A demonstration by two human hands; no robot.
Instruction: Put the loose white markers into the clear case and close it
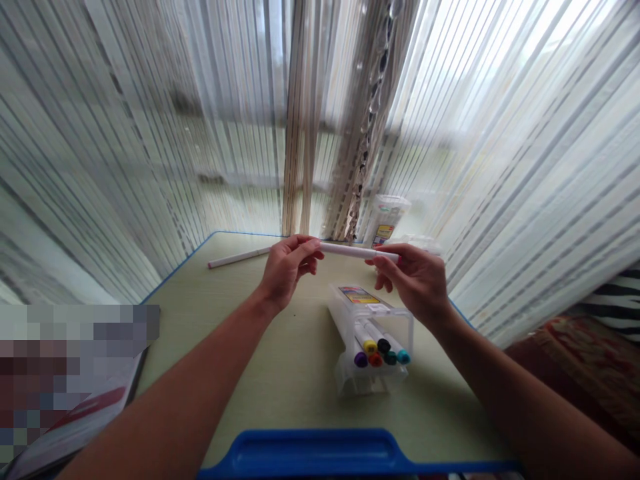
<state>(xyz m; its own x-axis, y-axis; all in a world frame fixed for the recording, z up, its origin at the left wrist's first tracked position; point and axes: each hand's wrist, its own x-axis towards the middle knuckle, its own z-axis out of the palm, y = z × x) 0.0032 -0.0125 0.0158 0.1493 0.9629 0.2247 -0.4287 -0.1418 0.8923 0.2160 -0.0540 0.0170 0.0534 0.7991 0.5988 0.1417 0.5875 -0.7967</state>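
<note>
"How many do we count?"

"We have one white marker (347, 251) in our hands, above the table; a second marker (239, 257) lies to the left; six capped ends (383, 346) show in one open clear box (345, 320) (purple, yellow, orange, black, dark green, light blue); one upright clear box (386, 220) stands at the back."

"And our fingers?"

"Our left hand (293, 270) has its fingers clamped on the marker's white end; our right hand (419, 277) has its fingers closed around the pink-tipped end."

"The surface, the room?"

"We see a pale green tabletop (270, 353) with blue edging and a blue molded ledge (315, 450) at the near side; striped curtains (225, 100) hang behind."

"Room to move?"

"We have bare tabletop left of the open box; our right forearm crosses the right edge, near that box."
</note>
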